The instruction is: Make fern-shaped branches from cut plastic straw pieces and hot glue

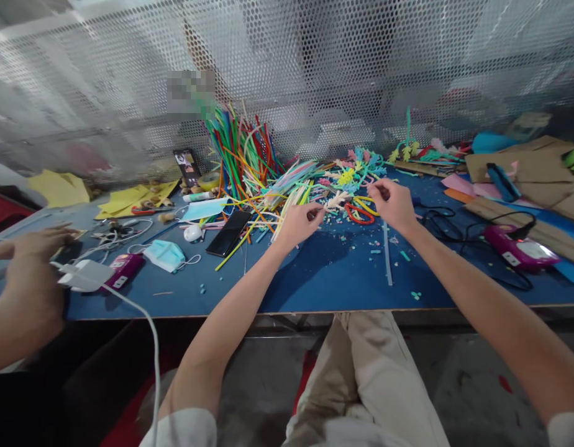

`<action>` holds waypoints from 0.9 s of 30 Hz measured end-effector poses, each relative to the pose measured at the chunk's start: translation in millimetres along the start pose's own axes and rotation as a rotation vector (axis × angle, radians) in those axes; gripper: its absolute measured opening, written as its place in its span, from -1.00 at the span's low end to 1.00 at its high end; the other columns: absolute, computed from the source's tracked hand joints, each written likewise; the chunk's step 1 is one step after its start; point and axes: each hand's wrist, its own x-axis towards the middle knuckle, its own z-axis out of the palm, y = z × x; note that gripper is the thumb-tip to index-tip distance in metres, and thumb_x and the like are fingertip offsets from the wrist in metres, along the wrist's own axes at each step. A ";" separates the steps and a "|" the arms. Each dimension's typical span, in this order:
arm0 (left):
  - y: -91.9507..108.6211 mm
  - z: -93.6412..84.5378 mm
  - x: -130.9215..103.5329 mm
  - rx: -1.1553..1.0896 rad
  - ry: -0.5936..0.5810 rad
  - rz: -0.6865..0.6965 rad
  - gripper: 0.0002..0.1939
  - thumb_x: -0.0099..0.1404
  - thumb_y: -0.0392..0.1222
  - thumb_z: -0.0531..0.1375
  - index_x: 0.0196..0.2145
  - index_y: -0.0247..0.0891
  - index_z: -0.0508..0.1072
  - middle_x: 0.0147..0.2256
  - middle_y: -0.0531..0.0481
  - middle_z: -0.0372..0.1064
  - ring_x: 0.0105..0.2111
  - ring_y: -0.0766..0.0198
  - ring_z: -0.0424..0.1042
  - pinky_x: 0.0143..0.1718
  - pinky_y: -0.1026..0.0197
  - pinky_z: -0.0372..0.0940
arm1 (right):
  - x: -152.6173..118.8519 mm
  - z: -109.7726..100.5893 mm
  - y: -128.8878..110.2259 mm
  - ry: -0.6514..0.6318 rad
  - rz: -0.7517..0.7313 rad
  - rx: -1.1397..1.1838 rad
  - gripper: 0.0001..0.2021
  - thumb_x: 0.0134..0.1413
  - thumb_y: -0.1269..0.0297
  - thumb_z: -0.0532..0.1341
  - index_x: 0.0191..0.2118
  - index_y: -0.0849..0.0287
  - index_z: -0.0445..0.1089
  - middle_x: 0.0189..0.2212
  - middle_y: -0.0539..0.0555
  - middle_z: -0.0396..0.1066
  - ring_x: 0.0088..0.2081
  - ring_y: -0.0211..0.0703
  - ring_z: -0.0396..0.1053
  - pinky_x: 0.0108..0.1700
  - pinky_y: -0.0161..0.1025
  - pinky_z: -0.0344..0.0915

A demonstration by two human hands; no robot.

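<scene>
My left hand (302, 223) is closed in a pinch at the near end of a cream frilled piece (337, 200), which looks cut from a drinking straw. To its right, my right hand (393, 200) is raised with thumb and fingers pinched together; whatever they hold, if anything, is too small to make out. Between the hands lie red loop handles (360, 215), apparently of scissors, beside a yellow loop (365, 205). Behind them is a heap of frilled flower-like pieces (347, 177) in yellow, pink and blue. Pale straws (291, 202) lie beyond my left hand.
A bundle of coloured straws (243, 152) leans on the perforated metal screen (315, 74). A black phone (228, 233) and face mask (166, 254) lie left. Another person's hand (40, 248) rests far left. A purple cabled device (520, 247) and brown card (533, 167) are right.
</scene>
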 end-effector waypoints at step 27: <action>-12.3 -3.1 7.3 -0.230 0.294 -0.199 -0.75 0.49 -0.02 0.18 -0.18 -0.21 0.57 -0.44 0.02 0.50 -0.50 0.30 0.43 -0.42 0.25 0.35 | 7.1 16.5 36.3 -0.216 0.143 -0.311 -0.64 0.10 0.11 0.46 -0.05 0.15 0.49 -0.20 0.27 0.68 -0.14 0.31 0.66 -0.06 0.11 0.55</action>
